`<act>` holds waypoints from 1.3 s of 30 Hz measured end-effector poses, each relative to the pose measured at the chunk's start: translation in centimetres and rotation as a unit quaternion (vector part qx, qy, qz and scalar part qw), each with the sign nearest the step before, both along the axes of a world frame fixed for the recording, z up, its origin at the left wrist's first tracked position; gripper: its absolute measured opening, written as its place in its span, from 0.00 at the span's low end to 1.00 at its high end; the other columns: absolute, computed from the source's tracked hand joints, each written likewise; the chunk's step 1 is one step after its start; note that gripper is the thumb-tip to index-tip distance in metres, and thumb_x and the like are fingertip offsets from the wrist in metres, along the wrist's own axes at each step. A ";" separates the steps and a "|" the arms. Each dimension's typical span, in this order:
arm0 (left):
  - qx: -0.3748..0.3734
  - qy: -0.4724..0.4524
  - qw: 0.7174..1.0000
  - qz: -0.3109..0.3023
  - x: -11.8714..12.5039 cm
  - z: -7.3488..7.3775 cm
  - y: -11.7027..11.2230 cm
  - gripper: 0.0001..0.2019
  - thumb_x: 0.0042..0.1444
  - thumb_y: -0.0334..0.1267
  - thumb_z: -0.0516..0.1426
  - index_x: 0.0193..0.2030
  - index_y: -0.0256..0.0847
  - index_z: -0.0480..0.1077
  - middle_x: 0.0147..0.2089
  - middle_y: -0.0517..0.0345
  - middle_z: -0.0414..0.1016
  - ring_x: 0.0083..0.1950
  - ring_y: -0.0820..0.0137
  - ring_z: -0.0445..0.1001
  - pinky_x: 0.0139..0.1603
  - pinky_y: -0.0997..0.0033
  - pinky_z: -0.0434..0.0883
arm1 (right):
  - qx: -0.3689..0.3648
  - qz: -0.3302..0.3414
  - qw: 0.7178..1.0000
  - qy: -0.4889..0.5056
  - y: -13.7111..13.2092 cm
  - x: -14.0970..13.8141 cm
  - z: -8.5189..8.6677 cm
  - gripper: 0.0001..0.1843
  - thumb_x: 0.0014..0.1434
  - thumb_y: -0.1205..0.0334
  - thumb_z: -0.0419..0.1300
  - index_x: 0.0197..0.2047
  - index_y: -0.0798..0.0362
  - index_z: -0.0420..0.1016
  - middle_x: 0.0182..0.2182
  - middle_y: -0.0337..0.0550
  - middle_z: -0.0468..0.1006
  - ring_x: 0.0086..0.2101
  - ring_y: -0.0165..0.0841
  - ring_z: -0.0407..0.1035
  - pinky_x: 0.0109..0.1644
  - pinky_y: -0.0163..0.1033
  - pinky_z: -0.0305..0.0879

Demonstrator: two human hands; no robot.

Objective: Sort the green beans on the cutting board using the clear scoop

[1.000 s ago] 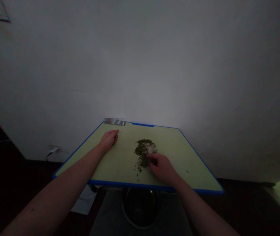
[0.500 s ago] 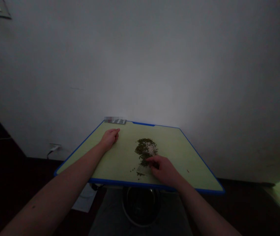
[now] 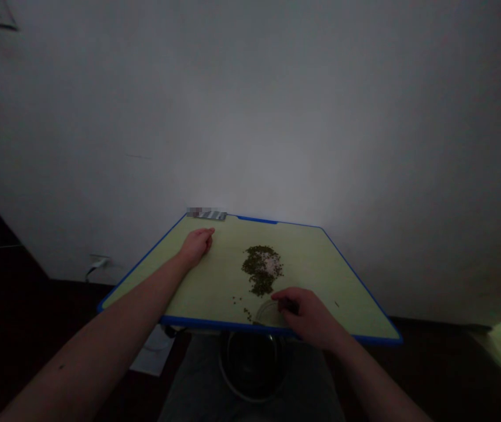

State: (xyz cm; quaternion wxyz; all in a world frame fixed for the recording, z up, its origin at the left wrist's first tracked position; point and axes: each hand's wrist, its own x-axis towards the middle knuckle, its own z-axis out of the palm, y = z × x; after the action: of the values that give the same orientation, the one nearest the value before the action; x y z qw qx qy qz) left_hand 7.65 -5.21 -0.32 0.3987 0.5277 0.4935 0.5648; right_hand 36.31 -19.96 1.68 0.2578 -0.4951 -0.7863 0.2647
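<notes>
A pile of small dark green beans (image 3: 261, 268) lies on a pale green table top with a blue rim (image 3: 215, 323). A few loose beans (image 3: 246, 313) are scattered near the front edge. My right hand (image 3: 310, 316) rests at the front edge just below the pile, fingers curled together beside a faint pale round shape (image 3: 267, 312) that I cannot make out. My left hand (image 3: 196, 246) lies palm down on the far left of the table, fingers stretched out, holding nothing.
A round bowl (image 3: 250, 364) sits in my lap under the table's front edge. A small striped flat object (image 3: 209, 214) lies at the table's far edge. A pale wall stands close behind, with a socket and cable (image 3: 96, 264) low on the left.
My right hand has slid from the pile's lower end back toward the front edge, dragging some beans along. The left hand has not moved.
</notes>
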 end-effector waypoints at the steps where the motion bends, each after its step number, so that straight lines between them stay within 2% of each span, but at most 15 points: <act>1: 0.000 0.000 1.000 -0.002 0.0 0.0 0.0 0.18 0.47 0.48 0.50 0.14 0.40 0.56 0.10 0.65 0.53 0.12 0.79 0.51 0.15 0.75 0.49 | -0.002 -0.002 1.000 0.000 -0.1 0.1 0.0 0.18 0.46 0.70 0.51 0.41 0.54 0.72 0.29 0.42 0.75 0.29 0.29 0.67 0.34 0.34 0.62; 13: 0.000 0.007 1.000 0.005 0.0 0.3 -0.4 0.18 0.47 0.47 0.50 0.13 0.40 0.56 0.10 0.65 0.52 0.12 0.79 0.51 0.15 0.74 0.49 | -0.011 -0.013 1.000 0.018 -0.6 0.5 -0.1 0.15 0.49 0.66 0.51 0.40 0.54 0.72 0.27 0.41 0.74 0.28 0.29 0.66 0.32 0.33 0.61; 16: 0.000 -0.003 1.000 0.002 -0.1 0.2 -0.2 0.18 0.47 0.48 0.51 0.13 0.40 0.56 0.10 0.65 0.53 0.12 0.79 0.51 0.15 0.74 0.49 | -0.001 -0.005 1.000 0.030 0.3 -0.6 0.4 0.16 0.49 0.67 0.51 0.42 0.54 0.71 0.30 0.42 0.74 0.30 0.29 0.67 0.34 0.34 0.62; 18: 0.002 0.003 1.000 0.004 -0.1 0.2 -0.2 0.18 0.47 0.48 0.51 0.13 0.40 0.56 0.10 0.65 0.53 0.12 0.79 0.51 0.15 0.74 0.49 | 0.032 0.005 0.999 0.026 1.0 -2.0 1.2 0.16 0.50 0.67 0.51 0.42 0.53 0.71 0.30 0.41 0.74 0.29 0.29 0.66 0.35 0.34 0.62; 22: 0.006 0.023 1.000 0.011 0.2 0.4 -0.4 0.18 0.47 0.48 0.50 0.14 0.40 0.56 0.09 0.65 0.52 0.12 0.79 0.51 0.15 0.74 0.50 | 0.101 0.074 0.992 -0.005 2.7 -5.8 3.3 0.18 0.50 0.71 0.51 0.44 0.51 0.71 0.32 0.40 0.75 0.33 0.29 0.66 0.40 0.35 0.60; 24: 0.006 0.023 1.000 0.014 0.3 0.5 -0.5 0.18 0.47 0.48 0.50 0.14 0.40 0.55 0.09 0.65 0.52 0.12 0.79 0.51 0.15 0.74 0.50 | 0.126 0.140 0.981 -0.045 3.8 -7.7 4.1 0.17 0.51 0.72 0.50 0.42 0.51 0.72 0.34 0.40 0.75 0.35 0.29 0.66 0.41 0.34 0.58; 26: 0.004 0.017 1.000 0.013 0.3 0.6 -0.5 0.18 0.47 0.47 0.50 0.14 0.40 0.56 0.09 0.65 0.53 0.12 0.79 0.51 0.15 0.74 0.49 | 0.118 0.201 0.969 -0.078 5.0 -9.2 4.4 0.18 0.51 0.72 0.49 0.42 0.50 0.72 0.32 0.39 0.76 0.33 0.28 0.67 0.39 0.33 0.58; 31: 0.003 -0.011 1.000 0.002 0.1 0.5 -0.3 0.18 0.47 0.47 0.51 0.14 0.40 0.56 0.10 0.65 0.53 0.12 0.79 0.50 0.15 0.74 0.48 | 0.077 0.287 0.948 -0.117 7.5 -10.8 3.2 0.18 0.49 0.72 0.51 0.43 0.51 0.73 0.31 0.38 0.77 0.29 0.26 0.66 0.35 0.30 0.58; 35: -0.001 -0.018 1.000 -0.003 -0.1 0.3 -0.2 0.18 0.47 0.47 0.51 0.14 0.39 0.56 0.09 0.65 0.53 0.12 0.79 0.50 0.15 0.74 0.48 | 0.071 0.286 0.948 -0.122 7.5 -10.1 2.2 0.17 0.49 0.70 0.52 0.42 0.51 0.73 0.30 0.38 0.77 0.27 0.26 0.66 0.33 0.30 0.58; 39: -0.008 -0.004 1.000 0.010 -0.2 0.4 -0.3 0.17 0.47 0.47 0.51 0.14 0.39 0.56 0.09 0.65 0.52 0.12 0.79 0.50 0.15 0.74 0.49 | 0.075 0.274 0.951 -0.124 6.6 -8.8 2.0 0.19 0.48 0.71 0.52 0.43 0.51 0.73 0.31 0.39 0.77 0.29 0.27 0.67 0.33 0.30 0.59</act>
State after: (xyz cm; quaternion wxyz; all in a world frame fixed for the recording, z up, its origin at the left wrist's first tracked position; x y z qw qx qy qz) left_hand 7.43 -5.46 0.04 0.3992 0.5174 0.5020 0.5665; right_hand 27.52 -13.41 3.69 0.1122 -0.2685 -0.9351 0.2021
